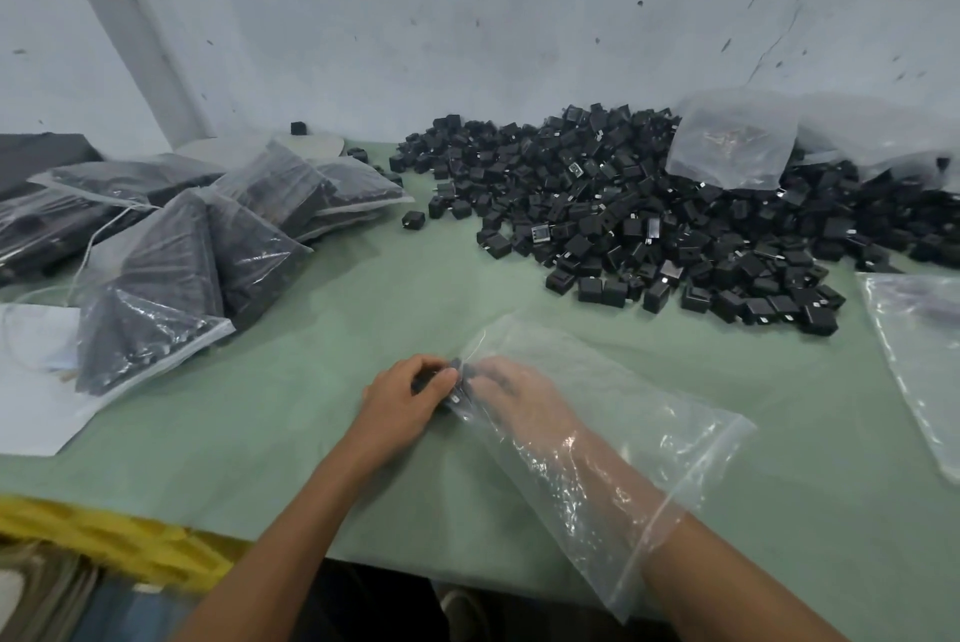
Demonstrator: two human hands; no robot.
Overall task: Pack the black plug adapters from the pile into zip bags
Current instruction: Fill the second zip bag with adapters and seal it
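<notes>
My right hand (511, 386) is deep inside the zip bag (649, 438), likely seating adapters (441, 384) at its end; grip unclear through plastic. My left hand (410, 394) curls round them, steadying. The pile (649, 225) lies beyond both hands.

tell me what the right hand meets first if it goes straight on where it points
The right hand, inside the clear plastic zip bag, would likely meet the small black plug adapters held by the left hand first.
</notes>
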